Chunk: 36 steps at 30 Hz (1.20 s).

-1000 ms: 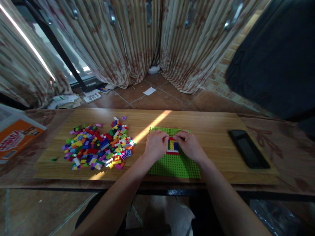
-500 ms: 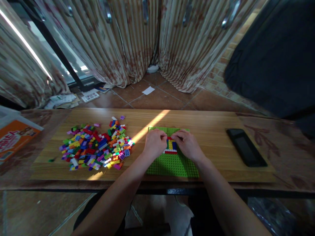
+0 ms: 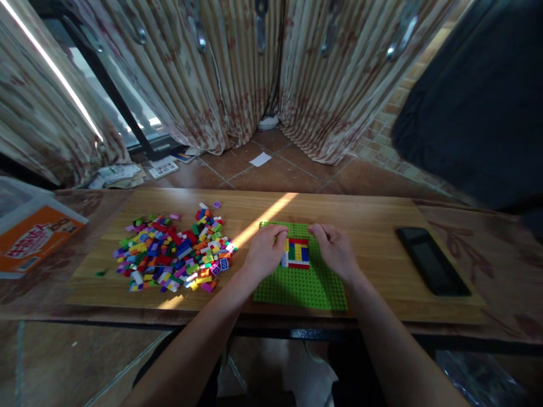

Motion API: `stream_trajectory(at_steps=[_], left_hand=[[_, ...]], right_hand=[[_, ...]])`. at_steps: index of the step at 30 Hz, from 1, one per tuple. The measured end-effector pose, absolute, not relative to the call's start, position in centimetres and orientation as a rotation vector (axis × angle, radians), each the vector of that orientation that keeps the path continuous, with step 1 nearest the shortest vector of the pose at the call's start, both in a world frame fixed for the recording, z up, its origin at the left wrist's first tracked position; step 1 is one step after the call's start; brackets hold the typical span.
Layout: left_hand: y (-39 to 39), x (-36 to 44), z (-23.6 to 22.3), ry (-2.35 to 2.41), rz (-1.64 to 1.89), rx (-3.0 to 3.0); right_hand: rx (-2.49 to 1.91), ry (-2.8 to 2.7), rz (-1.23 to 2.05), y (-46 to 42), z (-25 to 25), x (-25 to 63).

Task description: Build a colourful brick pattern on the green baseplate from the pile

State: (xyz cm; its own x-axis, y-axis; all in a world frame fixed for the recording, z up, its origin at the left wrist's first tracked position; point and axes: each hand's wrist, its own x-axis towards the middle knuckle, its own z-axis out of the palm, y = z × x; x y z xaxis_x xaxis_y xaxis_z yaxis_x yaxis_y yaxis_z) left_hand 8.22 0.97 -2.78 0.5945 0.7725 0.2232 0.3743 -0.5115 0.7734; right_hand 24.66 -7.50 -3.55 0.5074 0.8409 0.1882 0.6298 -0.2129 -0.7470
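Note:
A green studded baseplate (image 3: 303, 291) lies on the wooden board in front of me. On it sits a flat block of toy bricks (image 3: 298, 254) in red, yellow, blue, green and white. My left hand (image 3: 266, 249) rests over the plate's left side, at the block's left edge, its fingers curled together. Whether anything is in those fingers is hidden. My right hand (image 3: 334, 247) is over the plate's right side, apart from the bricks, with fingers curled in and the thumb against them. I cannot make out anything in it.
A loose heap of coloured bricks (image 3: 169, 254) spreads over the left of the wooden board (image 3: 373, 260). At the right lies a black phone-like device (image 3: 432, 261). An orange-labelled plastic tub (image 3: 38, 237) stands at the far left. Curtains (image 3: 237, 85) hang beyond the board.
My right hand has moved right, off the brick block, and the gap between my hands has widened. More of the red, green and yellow bricks shows. The whole view has shifted slightly.

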Motion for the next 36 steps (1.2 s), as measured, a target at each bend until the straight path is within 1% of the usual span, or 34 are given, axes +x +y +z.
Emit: stream_trajectory(at_steps=[2,4,7,10,15,19,26,31,34,36], left_hand=[[1.4,7.5,-2.5,0.905,0.797,2.069],[1.9,6.7,-2.2,0.908,0.837,2.043],[2.8,5.6,-1.9,0.961,0.878,2.025],[3.6,4.7,-1.8,1.003,0.939,2.010],[4.3,3.3,-1.8,1.120,0.971,1.950],[4.2,2.9,-1.8,1.164,0.901,1.963],[5.5,1.4,-1.8,1.229,0.959,1.993],[7.9,-2.3,-1.0,1.367,1.043,1.985],[9.3,-5.4,-0.4,1.497,0.997,1.962],[10.0,-7.3,0.0,1.694,0.941,1.944]], right_hand=[[-1.945,-1.131,0.297,-7.6,-3.2,24.7],[-1.921,-1.166,0.251,-7.8,-2.9,24.5],[-1.818,-1.391,0.199,-8.2,-2.5,23.7],[-1.754,-1.664,0.235,-8.7,-2.8,22.7],[-1.837,-1.947,0.239,-9.1,-4.6,22.4],[-1.841,-1.983,0.263,-8.7,-5.5,23.3],[-1.810,-1.938,0.346,-8.1,-5.8,25.0],[-1.783,-1.934,0.352,-8.0,-6.0,25.4],[-1.772,-1.945,0.350,-8.1,-6.2,25.6],[-1.778,-1.949,0.336,-8.1,-6.2,25.6]])
